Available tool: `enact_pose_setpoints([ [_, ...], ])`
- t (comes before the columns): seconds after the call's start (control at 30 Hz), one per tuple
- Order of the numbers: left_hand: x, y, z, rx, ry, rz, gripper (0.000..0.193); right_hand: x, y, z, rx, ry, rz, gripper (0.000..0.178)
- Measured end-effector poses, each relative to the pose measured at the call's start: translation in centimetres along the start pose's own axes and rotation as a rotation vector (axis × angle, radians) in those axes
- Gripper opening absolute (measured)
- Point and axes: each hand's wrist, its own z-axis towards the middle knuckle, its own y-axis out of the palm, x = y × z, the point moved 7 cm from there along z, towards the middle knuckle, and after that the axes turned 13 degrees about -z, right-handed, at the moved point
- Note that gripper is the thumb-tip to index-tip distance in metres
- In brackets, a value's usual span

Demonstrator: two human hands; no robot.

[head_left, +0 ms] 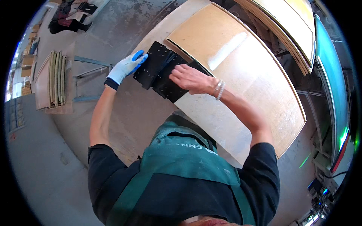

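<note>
Blk sheets w/ small pale spots lie overlapped at the L side of the pale table, right by the edge of a big wooden panel w/ a white streak. L hand, in white/blue glove, is at the sheets' L edge, fingers part bent; can't tell if it grips. R hand, bare, bracelet on wrist, is over the sheets, fingers curled, bit blurred, hold unclear. Stacked boards stand far L
</note>
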Motion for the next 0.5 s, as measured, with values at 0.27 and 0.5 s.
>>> enact_pose_setpoints([
  [0.27, 1.4, 1.2, 1.5, -0.137, -0.323, -0.455, 0.051, 0.3, 3.5, 4.6, -0.034, -0.087, -0.080, 0.040],
  [0.5, 1.1, 0.6, 0.6, -0.077, -0.296, -0.350, 0.056, -0.4, 0.0, 4.0, 0.125, -0.054, -0.147, 0.023],
])
